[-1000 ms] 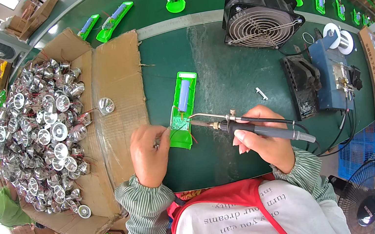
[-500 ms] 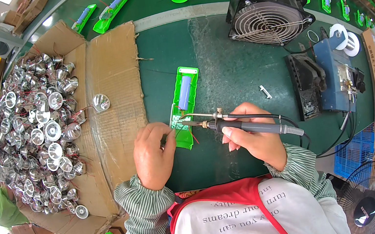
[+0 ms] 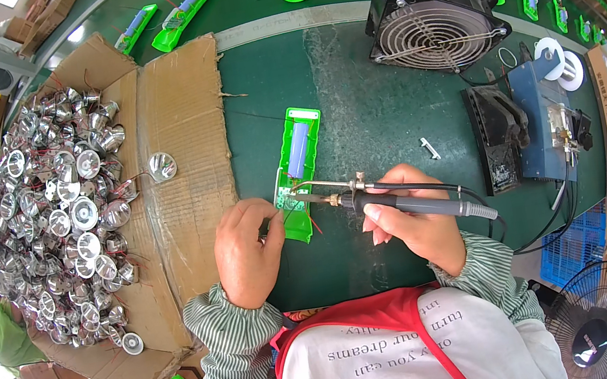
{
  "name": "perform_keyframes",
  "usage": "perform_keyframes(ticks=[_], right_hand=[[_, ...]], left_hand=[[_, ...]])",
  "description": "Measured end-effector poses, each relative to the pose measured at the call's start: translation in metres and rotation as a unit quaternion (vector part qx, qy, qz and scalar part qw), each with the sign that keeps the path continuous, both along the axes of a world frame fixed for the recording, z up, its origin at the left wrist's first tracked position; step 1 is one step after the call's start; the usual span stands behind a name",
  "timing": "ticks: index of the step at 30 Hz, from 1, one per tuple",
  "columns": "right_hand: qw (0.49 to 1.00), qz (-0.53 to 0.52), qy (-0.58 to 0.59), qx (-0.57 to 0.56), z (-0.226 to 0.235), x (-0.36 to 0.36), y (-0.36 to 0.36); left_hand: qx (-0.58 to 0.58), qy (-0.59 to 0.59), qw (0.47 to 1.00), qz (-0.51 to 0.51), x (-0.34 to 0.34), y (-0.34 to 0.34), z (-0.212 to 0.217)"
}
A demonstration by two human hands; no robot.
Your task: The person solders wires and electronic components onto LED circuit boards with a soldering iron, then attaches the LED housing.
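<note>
Head view: a green housing [image 3: 298, 229] is laid open on the dark green table [image 3: 380, 261], at centre, slightly slanted, with a blue cell [image 3: 298, 150] seated in its upper part and a small circuit board [image 3: 287, 200] below. The tip of a soldering iron [image 3: 410, 204] is held over the board, the bent metal feed tube [image 3: 326, 183] beside it; actual contact cannot be told. Compared with one second ago, the tip is shifted leftward, from the board's right edge to over its face; since half a second ago little change is noted. The heat is therefore judged to be directed at the board itself. The iron's handle is clamped in the fingers of the right hand [image 3: 427, 229]. Thumb and forefinger of the left hand [image 3: 248, 251] are brought close together at the board's left edge; whether a wire is pinched there cannot be told. Farther out, a small white part [image 3: 430, 148] is seen on the right, a boxy black fan [image 3: 438, 34] beyond, and heaped silver reflectors [image 3: 83, 214] on the left.
</note>
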State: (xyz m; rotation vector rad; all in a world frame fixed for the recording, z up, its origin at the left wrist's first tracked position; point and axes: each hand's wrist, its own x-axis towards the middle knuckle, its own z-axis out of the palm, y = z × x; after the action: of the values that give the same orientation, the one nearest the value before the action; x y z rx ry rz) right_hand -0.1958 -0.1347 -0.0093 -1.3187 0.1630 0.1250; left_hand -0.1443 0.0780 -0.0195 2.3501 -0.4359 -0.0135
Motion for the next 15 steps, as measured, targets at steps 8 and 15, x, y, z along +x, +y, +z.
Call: perform_keyframes(ticks=[8,15], right_hand=[[1.0,0.0,-0.013,-0.009,0.002,-0.005,-0.006],[1.0,-0.011,0.0,0.006,0.005,-0.009,-0.016]], left_hand=[[0.004,-0.018,1.0,-0.008,-0.001,0.002,0.003],[-0.038,-0.035,0.998,0.041,-0.02,0.028,0.003]])
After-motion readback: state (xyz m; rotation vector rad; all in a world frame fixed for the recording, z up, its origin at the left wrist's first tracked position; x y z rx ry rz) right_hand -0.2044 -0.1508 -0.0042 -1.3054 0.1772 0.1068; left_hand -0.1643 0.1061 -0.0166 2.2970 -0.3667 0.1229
